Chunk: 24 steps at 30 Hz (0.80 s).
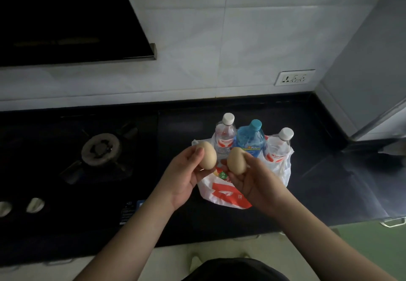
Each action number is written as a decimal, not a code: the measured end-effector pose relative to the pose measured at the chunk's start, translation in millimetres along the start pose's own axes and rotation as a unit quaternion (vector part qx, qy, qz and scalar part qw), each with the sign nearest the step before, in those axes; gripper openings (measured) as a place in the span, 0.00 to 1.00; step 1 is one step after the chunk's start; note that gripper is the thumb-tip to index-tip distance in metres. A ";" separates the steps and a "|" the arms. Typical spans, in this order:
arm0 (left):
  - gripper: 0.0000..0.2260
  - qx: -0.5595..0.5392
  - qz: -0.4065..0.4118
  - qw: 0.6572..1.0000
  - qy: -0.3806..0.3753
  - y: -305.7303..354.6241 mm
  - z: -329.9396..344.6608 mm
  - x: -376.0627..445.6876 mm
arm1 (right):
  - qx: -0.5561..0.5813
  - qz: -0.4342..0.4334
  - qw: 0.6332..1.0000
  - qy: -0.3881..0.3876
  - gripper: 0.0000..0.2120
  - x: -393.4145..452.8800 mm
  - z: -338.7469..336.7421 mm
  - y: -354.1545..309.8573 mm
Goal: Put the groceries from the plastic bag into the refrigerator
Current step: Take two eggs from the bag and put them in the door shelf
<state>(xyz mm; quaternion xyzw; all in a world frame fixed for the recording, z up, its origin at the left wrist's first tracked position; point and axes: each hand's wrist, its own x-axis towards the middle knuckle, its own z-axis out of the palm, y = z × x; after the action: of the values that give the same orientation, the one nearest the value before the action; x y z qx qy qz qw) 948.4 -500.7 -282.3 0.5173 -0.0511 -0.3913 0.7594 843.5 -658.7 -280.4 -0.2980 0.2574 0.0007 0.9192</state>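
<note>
While each hand, left hand (186, 177) and right hand (252, 182), grips one smooth beige egg (207, 155) (236, 160) at frame centre, the white-red plastic bag (222, 193) lies below. Probably gentle, separated carrying toward the grey refrigerator (369, 61), upper right, avoids cracking.

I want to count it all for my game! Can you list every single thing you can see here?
eggs: two, tan, one in the left hand, one in the right, above the bag
clear bottles: two, white caps, one left of the blue bottle, one right of it
blue bottle: one, teal cap, middle
plastic bag: one, white and red, on the counter
counter: one, black
burner: one, dark, left
knobs: two, silver, far left
wall socket: one, white, on the tiles
left hand: one
right hand: one
</note>
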 end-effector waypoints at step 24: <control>0.19 -0.114 0.127 0.973 0.157 -8.7 51.6 -128.6 | -0.038 0.085 0.972 -0.214 0.16 -44.9 8.6 3.6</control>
<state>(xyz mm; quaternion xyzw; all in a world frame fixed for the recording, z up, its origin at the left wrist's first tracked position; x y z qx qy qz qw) 830.3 -457.3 -223.7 0.4712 0.0484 -0.2085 0.8556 808.1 -644.2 -255.1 -0.3027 0.0789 0.1525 0.9375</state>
